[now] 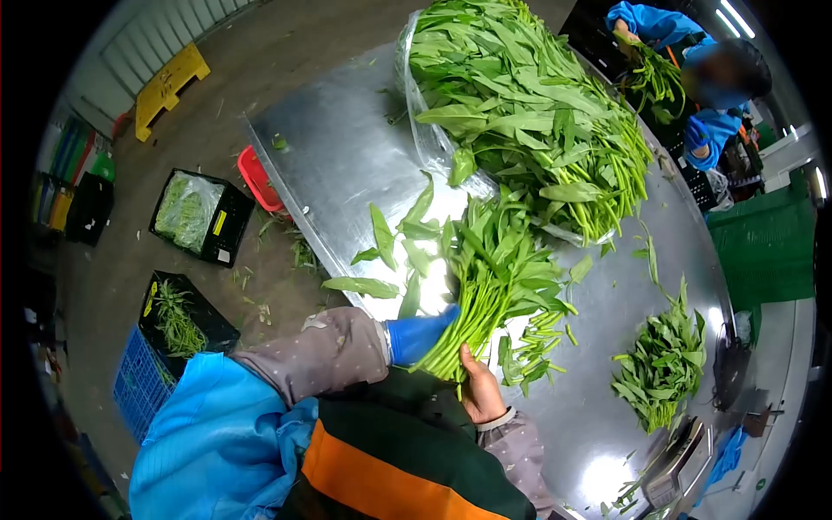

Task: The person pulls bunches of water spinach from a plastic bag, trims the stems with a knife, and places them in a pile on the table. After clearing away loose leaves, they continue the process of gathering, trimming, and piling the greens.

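Observation:
A bunch of leafy greens with long hollow-looking stems [472, 299], like water spinach, is held upright over the near edge of the metal table. My left hand [422, 336], in a blue glove, is closed on its left side, with the fingertips hidden behind the stems. Bare fingers of my right hand [482, 392] grip the stem ends from the right, thumb in front. Loose leaves [381, 238] lie left of the bunch, and short stem pieces [536, 347] lie to its right. Beyond it rises a big heap of the same greens [529, 113] on a clear plastic bag [420, 130].
Another bunch [663, 364] lies on the table [321, 130] at right, near what looks like a scale [680, 468]. Black crates [221, 230] and a red basket [258, 178] stand on the floor at left. Across the table, a person in blue sleeves [659, 22] handles greens.

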The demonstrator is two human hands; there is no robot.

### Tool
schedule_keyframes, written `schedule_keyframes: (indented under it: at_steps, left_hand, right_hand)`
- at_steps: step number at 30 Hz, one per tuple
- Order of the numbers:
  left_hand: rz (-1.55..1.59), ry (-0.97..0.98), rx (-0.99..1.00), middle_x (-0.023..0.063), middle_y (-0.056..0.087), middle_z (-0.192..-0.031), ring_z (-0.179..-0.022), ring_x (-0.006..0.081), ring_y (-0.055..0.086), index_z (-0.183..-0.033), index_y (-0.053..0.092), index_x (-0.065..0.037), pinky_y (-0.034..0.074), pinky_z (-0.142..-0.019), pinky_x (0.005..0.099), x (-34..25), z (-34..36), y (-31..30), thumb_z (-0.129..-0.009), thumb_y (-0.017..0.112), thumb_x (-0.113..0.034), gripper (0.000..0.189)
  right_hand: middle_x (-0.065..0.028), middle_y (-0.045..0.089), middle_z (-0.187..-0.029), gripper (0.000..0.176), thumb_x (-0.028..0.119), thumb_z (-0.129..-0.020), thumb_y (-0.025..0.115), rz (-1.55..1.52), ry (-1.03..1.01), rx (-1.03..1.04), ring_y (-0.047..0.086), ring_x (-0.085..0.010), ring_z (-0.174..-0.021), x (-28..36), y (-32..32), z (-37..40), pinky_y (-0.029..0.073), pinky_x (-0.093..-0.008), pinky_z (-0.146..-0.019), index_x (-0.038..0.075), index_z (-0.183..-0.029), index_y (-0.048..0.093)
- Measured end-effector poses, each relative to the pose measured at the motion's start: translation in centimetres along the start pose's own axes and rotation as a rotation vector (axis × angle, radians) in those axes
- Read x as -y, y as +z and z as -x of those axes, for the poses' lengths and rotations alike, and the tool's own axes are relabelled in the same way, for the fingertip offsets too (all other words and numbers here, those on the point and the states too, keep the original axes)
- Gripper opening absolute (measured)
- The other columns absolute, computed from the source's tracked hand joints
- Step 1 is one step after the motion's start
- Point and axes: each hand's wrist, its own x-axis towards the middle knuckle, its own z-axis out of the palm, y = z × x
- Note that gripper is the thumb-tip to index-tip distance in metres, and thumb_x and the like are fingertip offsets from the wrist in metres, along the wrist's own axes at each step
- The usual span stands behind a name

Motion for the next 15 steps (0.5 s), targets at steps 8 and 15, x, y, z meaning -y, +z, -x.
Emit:
schedule_keyframes:
  at_steps: [8,15]
  left_hand:
    - [-0.199,0.01,-0.107,0.0056,0.062,-0.097,-0.083,0.0116,0.058,-0.109,0.055,-0.002,0.046,-0.075,0.0232,-0.5,2.2,0.0,-0.077,0.067,-0.011,0.035]
    - [-0.341,0.123,-0.211,0.0096,0.063,-0.094,-0.086,0.0165,0.06,-0.106,0.057,0.002,0.045,-0.079,0.0274,0.7,1.2,-0.8,-0.071,0.064,-0.003,0.036]
  right_hand:
    - [-0.0132,0.061,-0.092,0.026,0.013,-0.085,0.052,0.033,-0.1,0.087,0.059,-0.0215,-0.08,1.1,-1.9,1.9,0.048,-0.0332,-0.072,-0.007,-0.102,0.053]
    - [-0.0147,0.062,-0.088,0.021,0.007,-0.08,0.054,0.167,-0.176,-0.035,0.061,-0.0217,-0.075,0.8,-2.0,0.7,0.05,-0.0318,-0.072,-0.004,-0.098,0.053]
